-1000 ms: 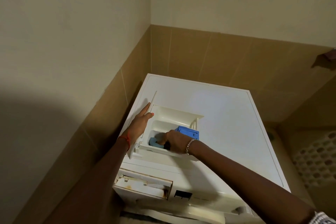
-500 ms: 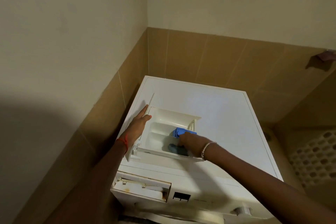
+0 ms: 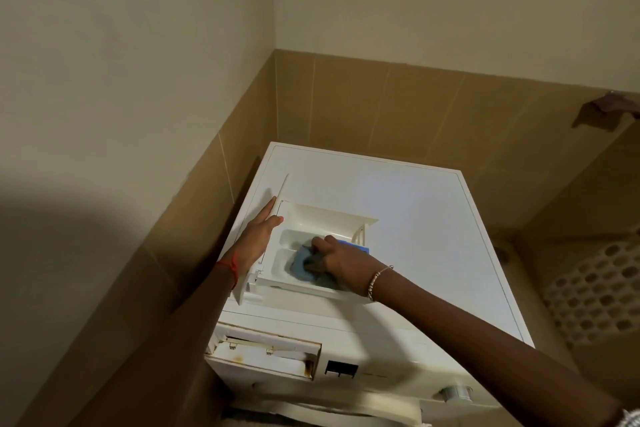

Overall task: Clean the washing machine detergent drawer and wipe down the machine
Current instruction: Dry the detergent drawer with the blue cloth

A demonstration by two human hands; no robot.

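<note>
The white detergent drawer (image 3: 325, 218) lies removed on top of the white washing machine (image 3: 415, 218). My left hand (image 3: 258, 237) rests flat against the drawer's left side with straight fingers. My right hand (image 3: 341, 262) grips a blue-grey cloth (image 3: 301, 262) and presses it into the drawer's middle compartment. A blue insert (image 3: 356, 246) shows just behind my right hand, partly hidden by it.
The empty drawer slot (image 3: 266, 352) gapes at the machine's front left, with rust marks at its rim. A dial (image 3: 457, 392) sits at the front right. Tiled walls close in on the left and behind. A perforated laundry basket (image 3: 595, 291) stands to the right.
My right hand slid with the cloth from the drawer's left part to the right beside the blue insert, then back toward the middle. My left hand stayed put.
</note>
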